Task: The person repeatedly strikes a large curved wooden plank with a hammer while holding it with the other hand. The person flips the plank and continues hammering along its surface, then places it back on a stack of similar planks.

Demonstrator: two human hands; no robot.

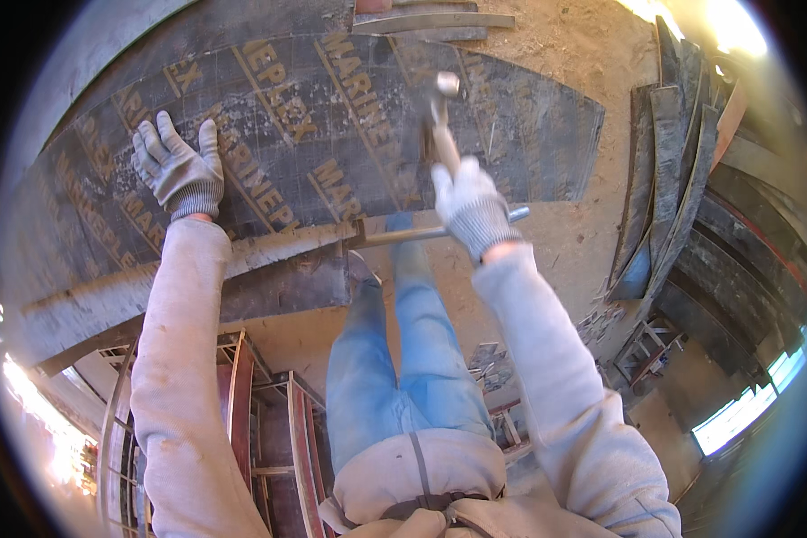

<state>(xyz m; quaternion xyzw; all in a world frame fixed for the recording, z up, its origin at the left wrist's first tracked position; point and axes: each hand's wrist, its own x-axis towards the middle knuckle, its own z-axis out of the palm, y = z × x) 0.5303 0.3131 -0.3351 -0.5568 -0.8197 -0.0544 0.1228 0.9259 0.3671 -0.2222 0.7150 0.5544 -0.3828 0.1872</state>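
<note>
Dark panel: We are working over a wide, curved-edged dark panel (278,117) lying across the upper part of the view, its narrow end to our right.
Left hand: We are laying our gloved left hand (177,166) on the panel's left part, fingers spread apart and thumb out, gripping nothing; we are probably steadying the sheet, leaving the other hand free.
Left arm: We are reaching almost straight forward, the sleeve (188,350) crossing over the pale wooden strip (282,251) along the near edge.
Hammer: We are holding the hammer (445,148) above the panel's right half, its head pointing away from us; it is blurring, so we cannot tell whether it is touching the sheet.
Right hand: We are closing our gloved right hand (471,204) around the handle, fingers clamped together, likely gripping well back from the head for leverage.
Right arm: We are slanting this forearm inward from the lower right, the wrist passing above a metal bar (403,236).
</note>
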